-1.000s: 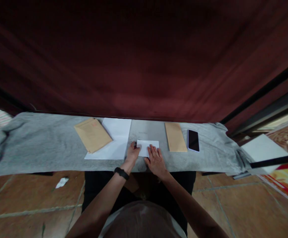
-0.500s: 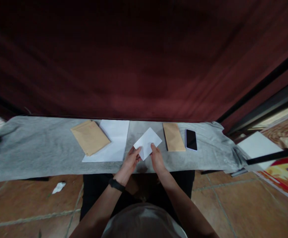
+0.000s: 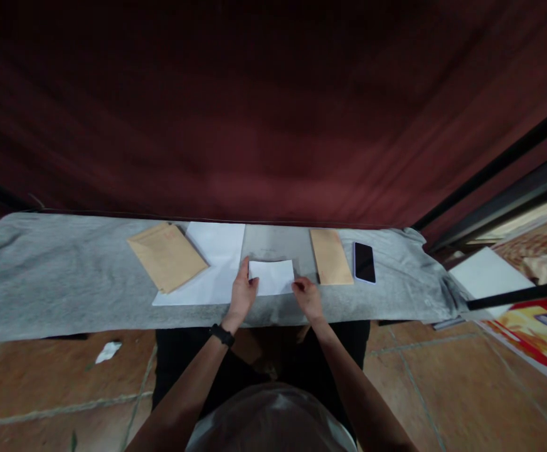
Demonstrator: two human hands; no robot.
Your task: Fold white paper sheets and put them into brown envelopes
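Paper (image 3: 271, 278) on or just above cloth (image 3: 76, 276), between sheet (image 3: 214, 270) and envelope (image 3: 331, 257). Held at left edge by loosely closed left hand (image 3: 243, 295); pinched at right edge by tightly curled right hand (image 3: 308, 300).

White and tan on mottled grey

The small paper (image 3: 272, 277) and larger sheet (image 3: 219, 251) are plain white; the left envelope (image 3: 167, 258) and right envelope (image 3: 332, 256), tan; the cloth (image 3: 76, 270), mottled grey; the phone (image 3: 364, 262), black edged in lilac.

a phone (image 3: 364, 262) lies on grey cloth (image 3: 80, 276), a white scrap (image 3: 108, 352) on brown tiles (image 3: 471, 383).
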